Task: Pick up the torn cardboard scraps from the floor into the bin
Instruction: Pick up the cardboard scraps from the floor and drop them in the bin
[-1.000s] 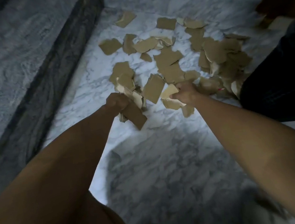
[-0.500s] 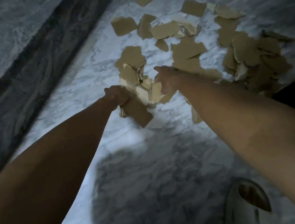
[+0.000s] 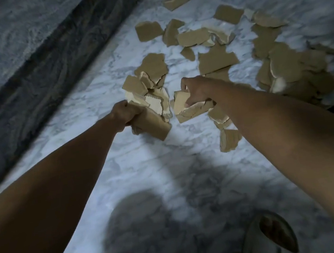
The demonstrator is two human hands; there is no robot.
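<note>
The view is being filled by a white marble floor (image 3: 137,167) veined in grey. Along its left side a dark stone step (image 3: 54,62) is running diagonally, a paler grey slab (image 3: 6,40) lying beyond it. The near floor is being dimmed by a broad shadow (image 3: 184,211).

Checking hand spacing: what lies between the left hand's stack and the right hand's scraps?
In the head view, only a narrow strip of bare marble floor shows between the left hand's stack and the right hand's scraps.
</note>
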